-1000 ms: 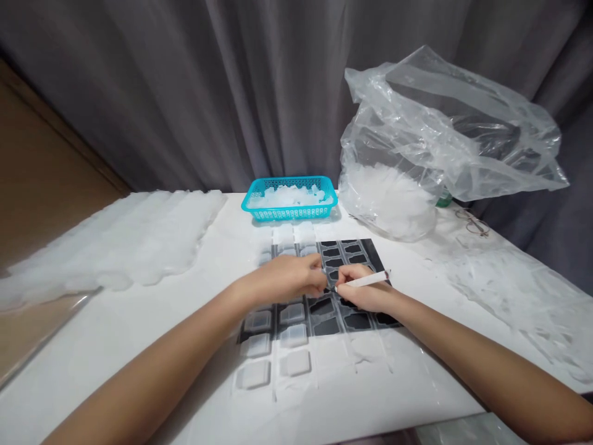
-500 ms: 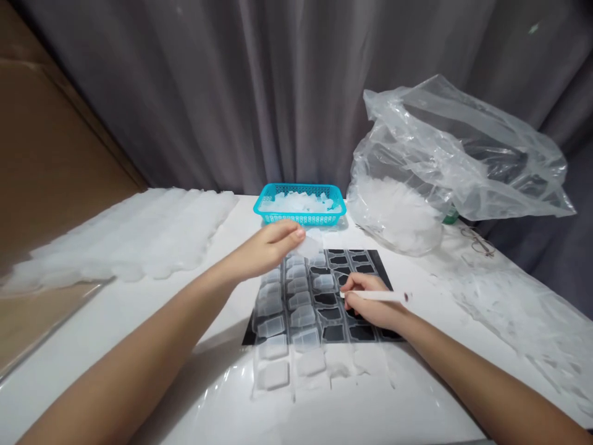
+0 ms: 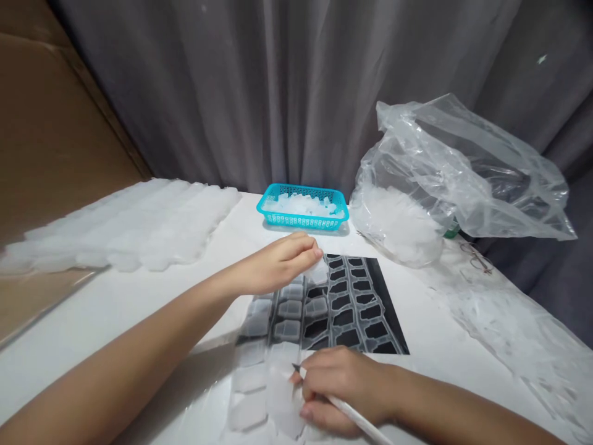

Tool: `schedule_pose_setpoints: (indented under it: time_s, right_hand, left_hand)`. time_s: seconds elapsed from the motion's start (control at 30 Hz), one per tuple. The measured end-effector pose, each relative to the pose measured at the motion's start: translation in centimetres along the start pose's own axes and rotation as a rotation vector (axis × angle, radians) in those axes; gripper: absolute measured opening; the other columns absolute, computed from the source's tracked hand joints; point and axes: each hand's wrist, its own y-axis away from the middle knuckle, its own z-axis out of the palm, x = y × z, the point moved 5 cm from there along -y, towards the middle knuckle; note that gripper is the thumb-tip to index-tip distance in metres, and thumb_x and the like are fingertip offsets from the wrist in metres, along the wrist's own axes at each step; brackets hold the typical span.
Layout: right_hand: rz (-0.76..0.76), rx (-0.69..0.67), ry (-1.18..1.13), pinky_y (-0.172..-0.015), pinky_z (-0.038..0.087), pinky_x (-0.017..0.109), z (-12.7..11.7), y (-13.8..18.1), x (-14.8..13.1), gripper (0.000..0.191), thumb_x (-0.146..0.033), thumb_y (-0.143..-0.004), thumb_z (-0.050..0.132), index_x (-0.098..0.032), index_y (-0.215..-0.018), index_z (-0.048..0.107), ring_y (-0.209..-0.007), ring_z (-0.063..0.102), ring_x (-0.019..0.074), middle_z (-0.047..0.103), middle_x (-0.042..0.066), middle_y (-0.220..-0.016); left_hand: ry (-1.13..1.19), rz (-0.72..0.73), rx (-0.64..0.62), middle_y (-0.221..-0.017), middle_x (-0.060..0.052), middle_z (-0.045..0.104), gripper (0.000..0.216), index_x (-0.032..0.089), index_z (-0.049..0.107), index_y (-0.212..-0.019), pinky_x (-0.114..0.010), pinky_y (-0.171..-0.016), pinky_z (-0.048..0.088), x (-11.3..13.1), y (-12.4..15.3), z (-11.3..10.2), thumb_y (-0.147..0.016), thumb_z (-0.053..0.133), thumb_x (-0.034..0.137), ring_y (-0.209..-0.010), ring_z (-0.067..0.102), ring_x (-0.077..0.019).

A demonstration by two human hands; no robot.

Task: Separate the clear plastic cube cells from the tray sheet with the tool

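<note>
The left hand (image 3: 280, 262) half hides a clear piece (image 3: 319, 272) (shape unclear).

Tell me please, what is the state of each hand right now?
Left hand: curled, fingertips at a clear block; cannot tell if it grips it.
Right hand: closed, holding a white slender tool.

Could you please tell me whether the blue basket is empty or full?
Full: the basket holds white chunks up to its rim.

White table (image 3: 88, 327) under ice-pack sheets (image 3: 152, 225)
</note>
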Motion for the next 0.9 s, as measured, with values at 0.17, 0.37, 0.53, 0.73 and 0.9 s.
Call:
schedule_pose_setpoints:
  time_s: [0.17, 0.37, 0.53, 0.73, 0.9]
  right_hand:
    - [0.414, 0.409, -0.467, -0.062, 0.050, 0.021, -3.7, 0.8, 2.9, 0.017, -0.033, -0.090, 0.042, -0.020, -0.099, 0.049, -0.064, 0.062, 0.0103, 0.065, 0.003, -0.078]
    - [0.935, 0.542, -0.671, -0.056, 0.051, 0.024, -6.8, 2.4, 7.7, 0.015, -0.025, -0.073, 0.052, -0.019, -0.082, 0.042, -0.054, 0.052, 0.0084, 0.056, -0.004, -0.063]
    - [1.051, 0.244, -0.464, -0.044, 0.044, 0.019, -6.0, 3.0, 8.3, 0.012, -0.020, -0.067, 0.049, -0.019, -0.079, 0.050, -0.051, 0.054, 0.0095, 0.061, -0.002, -0.069]
    - [1.057, 0.251, -0.422, -0.045, 0.046, 0.019, -6.3, 2.9, 7.9, 0.012, -0.021, -0.067, 0.047, -0.020, -0.079, 0.050, -0.051, 0.056, 0.0096, 0.061, -0.003, -0.071]
    - [1.064, 0.256, -0.442, -0.044, 0.046, 0.019, -6.4, 2.7, 8.0, 0.012, -0.021, -0.068, 0.049, -0.019, -0.080, 0.050, -0.050, 0.055, 0.0089, 0.061, -0.002, -0.072]
  left_hand:
    - [-0.290, 0.050, 0.039, -0.077, -0.001, 0.045, 0.027, 0.017, 0.045, -0.069, -0.027, -0.064, 0.040, -1.4, -0.4, 1.4, -0.091, 0.037, 0.031, -0.065, 0.045, -0.0115]
    - [-0.574, 0.213, 0.088, -0.083, -0.002, 0.050, 0.008, 0.016, 0.049, -0.066, -0.022, -0.051, 0.031, -2.8, -0.7, 4.6, -0.074, 0.048, 0.013, -0.052, 0.036, -0.0066]
    - [-0.518, 0.363, -0.030, -0.090, -0.004, 0.053, 0.010, 0.017, 0.049, -0.071, -0.020, -0.052, 0.032, -2.9, -0.5, 6.2, -0.076, 0.044, 0.010, -0.057, 0.041, -0.0078]
    - [-0.522, 0.353, -0.178, -0.095, -0.004, 0.051, 0.020, 0.019, 0.057, -0.088, -0.021, -0.051, 0.031, -2.9, -0.4, 6.8, -0.086, 0.038, 0.015, -0.058, 0.044, -0.0082]
    - [-0.567, 0.318, -0.324, -0.097, -0.004, 0.051, 0.024, 0.025, 0.066, -0.095, -0.022, -0.050, 0.027, -3.4, -0.4, 7.7, -0.091, 0.043, 0.030, -0.055, 0.042, -0.0079]
